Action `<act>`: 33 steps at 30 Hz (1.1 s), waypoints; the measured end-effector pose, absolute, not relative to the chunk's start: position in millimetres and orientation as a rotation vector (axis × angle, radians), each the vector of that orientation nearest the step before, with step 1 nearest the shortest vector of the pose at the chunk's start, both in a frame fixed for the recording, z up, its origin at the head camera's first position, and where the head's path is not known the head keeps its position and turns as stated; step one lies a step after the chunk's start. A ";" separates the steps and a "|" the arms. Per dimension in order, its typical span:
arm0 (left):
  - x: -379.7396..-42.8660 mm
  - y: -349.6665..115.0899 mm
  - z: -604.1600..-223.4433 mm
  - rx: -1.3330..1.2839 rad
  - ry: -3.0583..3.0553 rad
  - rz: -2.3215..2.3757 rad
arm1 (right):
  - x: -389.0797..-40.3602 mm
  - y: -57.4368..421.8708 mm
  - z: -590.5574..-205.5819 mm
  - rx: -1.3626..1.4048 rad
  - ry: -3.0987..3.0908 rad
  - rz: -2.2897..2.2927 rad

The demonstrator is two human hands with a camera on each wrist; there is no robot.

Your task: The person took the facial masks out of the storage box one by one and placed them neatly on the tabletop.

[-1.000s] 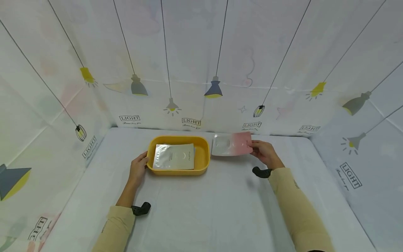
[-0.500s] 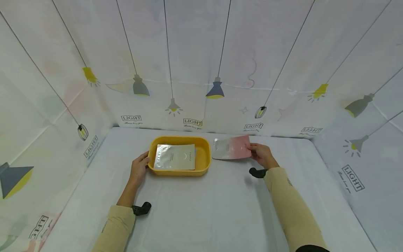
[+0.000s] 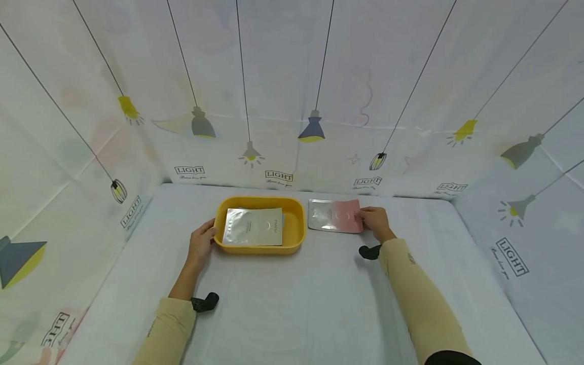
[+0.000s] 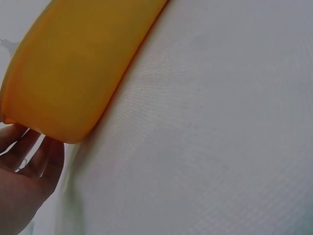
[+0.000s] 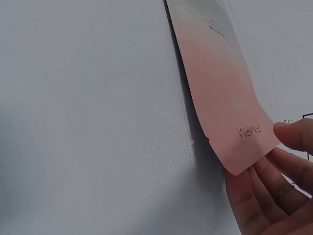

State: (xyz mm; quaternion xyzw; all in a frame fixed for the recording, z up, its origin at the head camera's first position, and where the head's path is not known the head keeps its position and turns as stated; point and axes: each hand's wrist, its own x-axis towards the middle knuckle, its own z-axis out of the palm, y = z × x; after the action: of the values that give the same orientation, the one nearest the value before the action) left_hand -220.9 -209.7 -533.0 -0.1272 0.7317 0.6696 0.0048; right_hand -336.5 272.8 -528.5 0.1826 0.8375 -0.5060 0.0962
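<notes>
My left hand (image 3: pixel 201 245) holds the left end of a yellow plastic tray (image 3: pixel 260 250); the left wrist view has its fingers (image 4: pixel 49 164) against the tray's end wall. In the tray lies a silver and pale sheet mask packet (image 3: pixel 253 226), overlapping something mostly hidden under it. To the right of the tray, a pink and silver sheet mask packet (image 3: pixel 337 215) lies flat, close over the table. My right hand (image 3: pixel 376 222) pinches its pink end, thumb above and fingers (image 5: pixel 264 186) beneath, as the right wrist view shows.
A white cloth covers the table (image 3: pixel 292 304). Patterned curtains (image 3: pixel 274 76) with printed lamps hang behind and along both sides, meeting the table's back edge just beyond the tray. Black wrist mounts (image 3: pixel 205 302) sit on both forearms.
The right hand has lowered the pink packet toward the table and shifted slightly nearer to me; the packet now lies flatter. The left hand and the tray keep their place.
</notes>
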 end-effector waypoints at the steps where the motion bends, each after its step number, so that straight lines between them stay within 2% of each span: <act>1: -220.8 -209.6 -533.0 -0.397 2.296 2.095 | -336.4 272.4 -528.2 0.555 2.484 -1.498; 11: -220.7 -210.8 -533.0 -0.401 2.291 2.099 | -331.7 269.3 -521.3 0.581 2.526 -1.441; 33: -219.3 -208.8 -533.7 -0.355 2.315 2.075 | -330.1 232.0 -460.5 0.264 2.408 -1.493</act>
State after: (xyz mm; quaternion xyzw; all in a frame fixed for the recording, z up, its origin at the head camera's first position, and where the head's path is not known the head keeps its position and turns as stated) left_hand -219.3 -208.8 -533.7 -0.1133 0.7399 0.6630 0.0062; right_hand -330.1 232.0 -460.5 0.0918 0.8369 -0.5191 0.1476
